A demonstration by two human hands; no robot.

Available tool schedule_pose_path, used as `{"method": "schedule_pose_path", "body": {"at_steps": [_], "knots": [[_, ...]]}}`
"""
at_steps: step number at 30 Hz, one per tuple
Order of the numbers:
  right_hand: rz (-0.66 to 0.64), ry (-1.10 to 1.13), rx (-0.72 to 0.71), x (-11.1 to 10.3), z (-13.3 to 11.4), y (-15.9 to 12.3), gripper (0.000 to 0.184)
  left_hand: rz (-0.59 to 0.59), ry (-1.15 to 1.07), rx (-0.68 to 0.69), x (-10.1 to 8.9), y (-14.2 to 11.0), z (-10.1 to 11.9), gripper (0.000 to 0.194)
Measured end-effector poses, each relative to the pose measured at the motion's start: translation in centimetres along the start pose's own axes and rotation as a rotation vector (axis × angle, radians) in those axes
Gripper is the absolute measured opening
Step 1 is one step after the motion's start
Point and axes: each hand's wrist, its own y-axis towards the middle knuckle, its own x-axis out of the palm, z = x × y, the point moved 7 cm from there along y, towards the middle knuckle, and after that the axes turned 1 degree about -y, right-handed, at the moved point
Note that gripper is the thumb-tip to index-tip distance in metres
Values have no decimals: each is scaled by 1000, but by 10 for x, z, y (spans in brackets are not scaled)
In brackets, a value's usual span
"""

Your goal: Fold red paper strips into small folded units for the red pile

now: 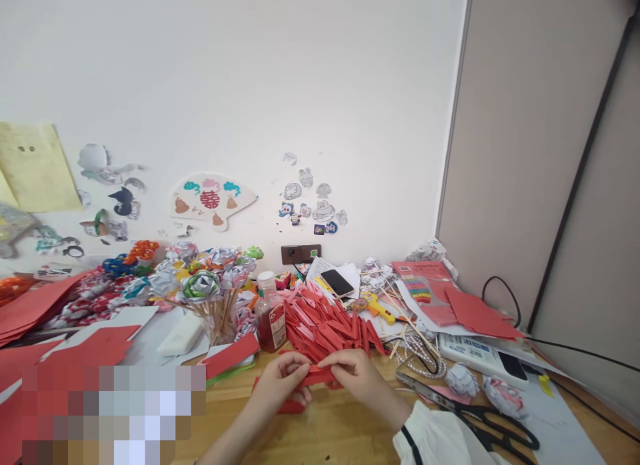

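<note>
Between my two hands is a narrow strip of red paper (320, 377), held level above the wooden table. My left hand (286, 379) pinches its left end with thumb and forefinger. At the other end, my right hand (353, 373) pinches the paper with its fingertips. Under my left hand lies more red paper (291, 407), partly hidden by the fingers. Just beyond both hands rises a big heap of folded red paper pieces (325, 318). A glass bottle with a white cap (271, 318) stands left of that heap.
Black-handled scissors (480, 415) and crumpled paper balls (461, 379) lie at the right. A yellow glue gun (381, 309) and a phone (337, 283) sit behind the heap. Left are a cup of sticks (220, 325), paper flowers (201, 285) and red sheets (95, 348).
</note>
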Motion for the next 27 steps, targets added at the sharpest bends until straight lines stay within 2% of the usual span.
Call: {"method": "schedule_pose_path", "body": {"at_steps": [4, 10, 20, 27], "knots": [[10, -20, 5, 1, -3, -1, 25, 33, 76, 68, 0, -1, 5, 39], [-3, -81, 44, 10, 7, 2, 20, 31, 228, 156, 5, -4, 8, 30], [-103, 76, 129, 17, 17, 1, 19, 24, 216, 92, 4, -3, 2, 30], [-158, 117, 165, 9, 22, 1, 24, 8, 196, 58, -2, -2, 1, 32]]}}
